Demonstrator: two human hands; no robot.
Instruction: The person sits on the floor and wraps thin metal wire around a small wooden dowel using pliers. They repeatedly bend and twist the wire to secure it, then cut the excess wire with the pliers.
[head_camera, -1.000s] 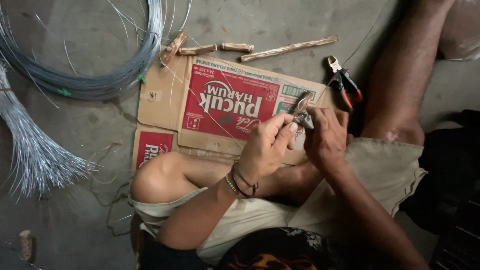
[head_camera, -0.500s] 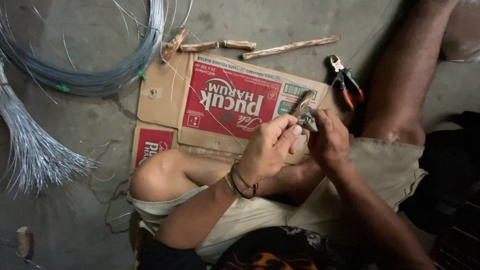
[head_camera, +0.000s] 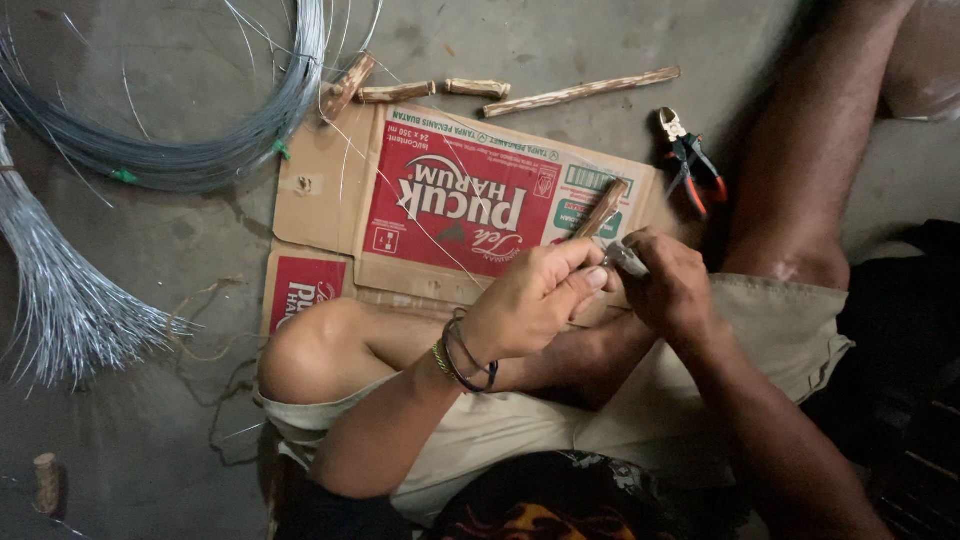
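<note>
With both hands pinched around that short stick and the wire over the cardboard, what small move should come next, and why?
Probably another turn of the thin wire around the stick: the left hand pinches it, the right hand grips its lower end, and the wire trails loose across the cardboard. The cutters lie untouched.

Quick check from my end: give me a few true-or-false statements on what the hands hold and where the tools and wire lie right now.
1. The left hand holds a short wooden stick. True.
2. The cutting pliers are in the right hand. False: they lie on the floor beyond the cardboard.
3. A coil of wire lies at the upper left. True.
4. The hands work over a flattened cardboard box. True.
5. The wooden sticks beyond the cardboard stand upright. False: they lie flat.
</note>
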